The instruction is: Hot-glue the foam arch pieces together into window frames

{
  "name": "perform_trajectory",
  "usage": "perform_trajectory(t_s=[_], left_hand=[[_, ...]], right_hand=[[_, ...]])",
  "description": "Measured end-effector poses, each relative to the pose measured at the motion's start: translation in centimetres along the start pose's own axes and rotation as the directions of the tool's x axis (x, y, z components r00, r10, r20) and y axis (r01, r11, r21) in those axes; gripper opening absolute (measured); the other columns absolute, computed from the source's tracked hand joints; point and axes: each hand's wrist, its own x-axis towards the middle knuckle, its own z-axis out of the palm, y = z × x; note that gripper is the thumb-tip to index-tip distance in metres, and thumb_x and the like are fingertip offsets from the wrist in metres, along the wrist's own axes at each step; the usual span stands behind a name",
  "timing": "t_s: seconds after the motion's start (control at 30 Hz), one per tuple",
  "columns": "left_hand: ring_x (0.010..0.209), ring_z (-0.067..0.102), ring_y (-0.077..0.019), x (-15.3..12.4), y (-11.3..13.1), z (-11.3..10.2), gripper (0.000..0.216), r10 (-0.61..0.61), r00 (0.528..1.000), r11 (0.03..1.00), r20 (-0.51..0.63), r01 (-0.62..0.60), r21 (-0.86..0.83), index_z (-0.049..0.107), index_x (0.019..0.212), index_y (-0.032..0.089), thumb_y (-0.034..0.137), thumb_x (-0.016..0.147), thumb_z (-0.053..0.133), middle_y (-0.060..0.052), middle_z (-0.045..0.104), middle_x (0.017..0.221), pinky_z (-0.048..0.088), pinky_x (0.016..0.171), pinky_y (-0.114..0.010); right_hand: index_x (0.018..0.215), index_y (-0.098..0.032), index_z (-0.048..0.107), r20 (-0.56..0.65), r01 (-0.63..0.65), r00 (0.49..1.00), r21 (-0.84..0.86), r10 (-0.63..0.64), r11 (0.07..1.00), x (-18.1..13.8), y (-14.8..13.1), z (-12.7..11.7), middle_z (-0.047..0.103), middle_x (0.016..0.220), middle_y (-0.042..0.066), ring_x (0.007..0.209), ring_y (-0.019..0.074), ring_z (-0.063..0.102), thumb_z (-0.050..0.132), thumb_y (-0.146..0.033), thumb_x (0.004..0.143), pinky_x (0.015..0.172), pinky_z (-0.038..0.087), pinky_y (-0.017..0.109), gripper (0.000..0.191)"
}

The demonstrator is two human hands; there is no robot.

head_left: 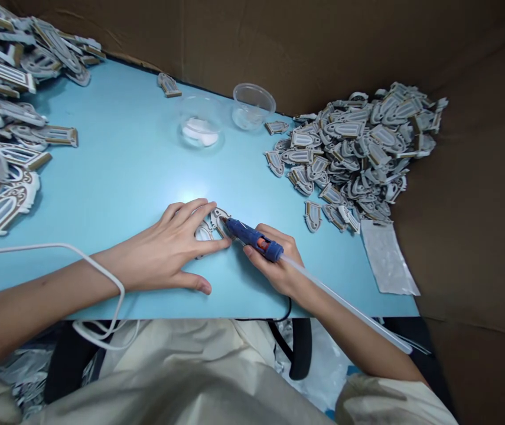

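My right hand (pixel 281 260) is wrapped round a blue hot glue gun (pixel 256 241), from whose back a long translucent glue stick (pixel 345 304) runs along my forearm. The gun's nozzle is at a small white arched window-shaped piece (pixel 219 217) on the table; whether it touches cannot be made out. My left hand (pixel 179 242) lies with fingers spread over the left side of this piece, its fingertips at the edges and its thumb held apart. The hand partly covers the piece, and a second similar part seems to lie under it.
Larger ornate window pieces (pixel 8 118) are heaped at the left; small arched pieces (pixel 349 147) pile up at the right. Two clear plastic tubs (pixel 253 106) stand at the back by a cardboard wall (pixel 217 41). A white cable (pixel 101 268) crosses my left forearm. A plastic bag (pixel 387 260) lies right.
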Motion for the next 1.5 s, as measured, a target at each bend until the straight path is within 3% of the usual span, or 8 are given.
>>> perform_trajectory(t_s=[0.37, 1.1, 1.13, 1.2, 1.27, 1.33, 1.4, 1.5], left_hand=[[0.165, 0.027, -0.0546, 0.1, -0.2, -0.2, 0.083, 0.027, 0.998, 0.999, 0.049, -0.028, 0.025, 0.06, 0.16, 0.039, 0.085, 0.091, 0.068, -0.023, 0.03, 0.18, 0.036, 0.125, -0.073], [0.163, 0.03, -0.0559, 0.1, -0.2, -0.2, 0.083, 0.023, 0.999, 1.0, 0.029, -0.023, -0.017, 0.064, 0.158, 0.037, 0.082, 0.089, 0.074, -0.022, 0.032, 0.18, 0.036, 0.126, -0.075], [0.163, 0.03, -0.056, 0.2, -0.2, -0.2, 0.082, 0.021, 0.999, 1.0, 0.031, -0.02, -0.021, 0.064, 0.158, 0.038, 0.081, 0.089, 0.074, -0.021, 0.032, 0.181, 0.036, 0.126, -0.075], [0.163, 0.031, -0.0557, 0.2, -0.1, -0.3, 0.08, 0.009, 1.0, 1.0, 0.029, -0.008, -0.03, 0.063, 0.158, 0.041, 0.079, 0.089, 0.077, -0.018, 0.032, 0.181, 0.036, 0.126, -0.074], [0.163, 0.031, -0.0555, 0.1, -0.1, -0.3, 0.078, -0.001, 0.999, 0.999, 0.032, 0.002, -0.035, 0.062, 0.159, 0.044, 0.077, 0.09, 0.077, -0.017, 0.031, 0.182, 0.036, 0.126, -0.074], [0.163, 0.03, -0.0552, 0.0, -0.1, -0.3, 0.077, 0.001, 0.999, 0.999, 0.039, 0.0, -0.041, 0.061, 0.16, 0.045, 0.077, 0.092, 0.075, -0.016, 0.03, 0.182, 0.036, 0.125, -0.073], [0.163, 0.028, -0.0539, 0.1, -0.2, -0.3, 0.071, 0.02, 0.999, 0.999, 0.028, -0.019, -0.048, 0.062, 0.158, 0.043, 0.076, 0.096, 0.071, -0.016, 0.029, 0.182, 0.036, 0.125, -0.072], [0.16, 0.035, -0.0456, 0.8, -0.1, -0.4, 0.051, -0.017, 0.995, 0.998, -0.101, 0.012, -0.054, 0.068, 0.15, 0.033, 0.062, 0.109, 0.059, -0.017, 0.04, 0.176, 0.037, 0.125, -0.065]], right_hand=[[0.072, -0.022, 0.041, 0.013, -0.005, 1.0, -0.007, 0.005, 1.0, 0.0, 0.0, 0.1, 0.042, 0.07, -0.002, 0.062, 0.0127, 0.039, 0.061, -0.041, 0.104, 0.064, 0.029, 0.031, 0.042], [0.07, -0.022, 0.043, 0.02, -0.048, 0.999, 0.026, 0.047, 0.999, -0.1, -0.2, 0.3, 0.043, 0.067, -0.002, 0.06, 0.0123, 0.04, 0.064, -0.043, 0.101, 0.061, 0.031, 0.03, 0.043], [0.071, -0.022, 0.045, -0.031, -0.061, 0.998, 0.065, 0.063, 0.996, 0.1, -0.1, 0.5, 0.044, 0.067, -0.002, 0.061, 0.0125, 0.041, 0.065, -0.045, 0.101, 0.06, 0.032, 0.03, 0.043], [0.077, -0.022, 0.051, -0.266, -0.062, 0.957, 0.204, 0.116, 0.977, 0.8, 0.1, 0.9, 0.05, 0.07, 0.0, 0.062, 0.0137, 0.045, 0.066, -0.056, 0.1, 0.058, 0.035, 0.029, 0.043], [0.087, -0.023, 0.057, -0.554, 0.017, 0.809, 0.354, 0.195, 0.935, 1.7, 0.3, 1.0, 0.058, 0.079, 0.002, 0.064, 0.0147, 0.051, 0.063, -0.067, 0.099, 0.055, 0.04, 0.029, 0.046], [0.094, -0.023, 0.058, -0.697, 0.107, 0.673, 0.422, 0.247, 0.9, 2.5, 0.5, 0.6, 0.063, 0.087, 0.004, 0.063, 0.0139, 0.055, 0.061, -0.072, 0.098, 0.054, 0.044, 0.029, 0.049], [0.095, -0.024, 0.057, -0.698, 0.113, 0.661, 0.455, 0.275, 0.883, 2.7, 0.8, 0.1, 0.064, 0.09, 0.003, 0.06, 0.0123, 0.058, 0.062, -0.075, 0.097, 0.053, 0.047, 0.028, 0.052], [0.094, -0.023, 0.057, -0.56, 0.033, 0.76, 0.54, 0.329, 0.841, 2.1, 1.4, -0.8, 0.067, 0.089, 0.003, 0.057, 0.0127, 0.063, 0.063, -0.085, 0.092, 0.05, 0.051, 0.028, 0.062]])
